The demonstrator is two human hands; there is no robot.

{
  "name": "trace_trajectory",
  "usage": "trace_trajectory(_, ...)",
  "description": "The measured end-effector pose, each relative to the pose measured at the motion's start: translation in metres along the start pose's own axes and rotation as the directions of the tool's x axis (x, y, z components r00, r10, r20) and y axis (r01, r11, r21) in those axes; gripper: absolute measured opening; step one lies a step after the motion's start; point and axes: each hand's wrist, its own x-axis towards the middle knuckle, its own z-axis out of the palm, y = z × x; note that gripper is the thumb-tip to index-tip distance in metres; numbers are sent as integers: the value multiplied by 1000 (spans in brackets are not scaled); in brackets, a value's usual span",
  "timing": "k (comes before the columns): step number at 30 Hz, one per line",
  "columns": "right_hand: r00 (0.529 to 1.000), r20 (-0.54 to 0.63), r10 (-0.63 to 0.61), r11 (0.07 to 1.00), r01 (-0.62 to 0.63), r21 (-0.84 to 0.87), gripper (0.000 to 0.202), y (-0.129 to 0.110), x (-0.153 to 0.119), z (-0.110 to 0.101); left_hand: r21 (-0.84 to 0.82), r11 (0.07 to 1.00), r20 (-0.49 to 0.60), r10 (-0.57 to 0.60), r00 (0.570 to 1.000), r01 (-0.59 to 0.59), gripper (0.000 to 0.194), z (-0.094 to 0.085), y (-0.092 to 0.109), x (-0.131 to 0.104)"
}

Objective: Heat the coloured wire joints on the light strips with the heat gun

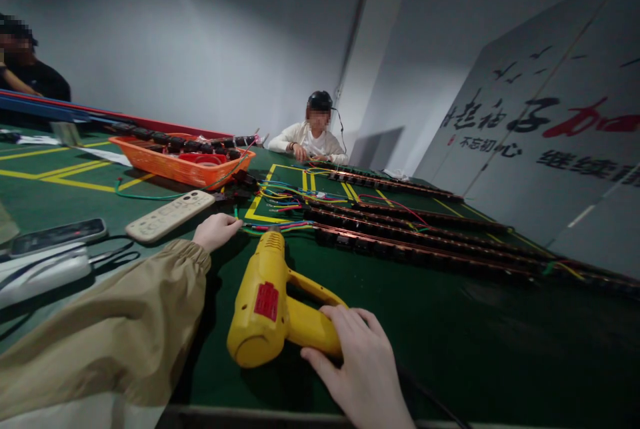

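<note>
My right hand (364, 355) is wrapped round the handle of a yellow heat gun (257, 305). The gun's nozzle points away from me, at a bundle of coloured wires (280, 225). My left hand (216, 231) is closed in a pinch at the left end of these wires, just left of the nozzle. The fingertips partly hide what they grip. The wires run right into a long copper-edged strip with black blocks (380, 242). Similar strips (380, 221) lie behind it on the green table (450, 342).
Left of my hand are a beige power strip (170, 217), a phone (59, 237) and a white adapter with cables (45, 272). An orange basket (175, 169) holds black parts. One person (313, 139) sits across the table, another (33, 69) at far left. A black cord (433, 395) trails near my right wrist.
</note>
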Motion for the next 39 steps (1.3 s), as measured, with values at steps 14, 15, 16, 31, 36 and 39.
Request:
trace_trajectory(14,992,-124,3,969,-33,-244,41,33,-11,11,51,999,25,-14,1000,13,45,-4,4,-3)
trace_trajectory(15,992,-130,-5,969,-28,-247,41,33,-11,12,51,999,22,-12,1000,11,45,-4,4,-3)
trace_trajectory(16,990,-138,-10,968,-25,-248,41,33,-12,12,51,999,20,-10,1000,9,45,-4,4,-4)
trace_trajectory(31,985,-171,-28,974,-12,-225,35,30,-12,12,44,999,9,-4,1000,4,44,-3,2,-2)
trace_trajectory(36,992,-130,-4,986,-18,-164,29,21,-8,9,41,999,0,-9,1000,9,48,-2,4,-4)
trace_trajectory(39,994,-105,5,992,-18,-125,28,13,-6,10,49,999,-2,-6,1000,6,48,-3,6,-5)
